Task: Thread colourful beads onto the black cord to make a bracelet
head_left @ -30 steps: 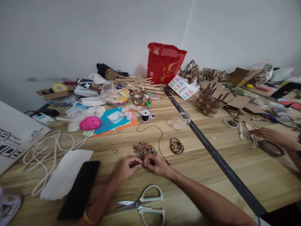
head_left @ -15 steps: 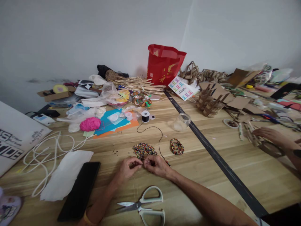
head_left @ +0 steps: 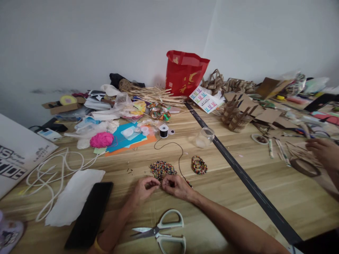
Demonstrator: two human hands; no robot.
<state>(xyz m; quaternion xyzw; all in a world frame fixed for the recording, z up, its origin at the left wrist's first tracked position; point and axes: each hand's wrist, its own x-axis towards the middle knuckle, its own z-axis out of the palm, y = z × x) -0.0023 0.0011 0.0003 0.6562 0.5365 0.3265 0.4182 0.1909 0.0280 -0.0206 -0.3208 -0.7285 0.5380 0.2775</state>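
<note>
Multicoloured round beads point(head_left: 162, 168) lie in a loose heap on the pale wood-grain table point(head_left: 227, 197), just beyond both hands; the right knuckles overlap the heap's near edge, though whether they touch it I cannot tell. On the left hand point(head_left: 144, 188), thumb and forefinger are drawn together at the tips, facing the bent, gathered fingers of the right hand point(head_left: 177, 186); anything pinched there is too small to make out. Thin black cord point(head_left: 182, 151) curves from a white-flanged spool point(head_left: 164, 132) towards the right hand, a short strung row of beads point(head_left: 189, 183) beside that wrist. Beaded ring-shaped bracelets point(head_left: 203, 169) lie right of the heap, and white-handled metal scissors point(head_left: 155, 231) rest open nearer the body.
</note>
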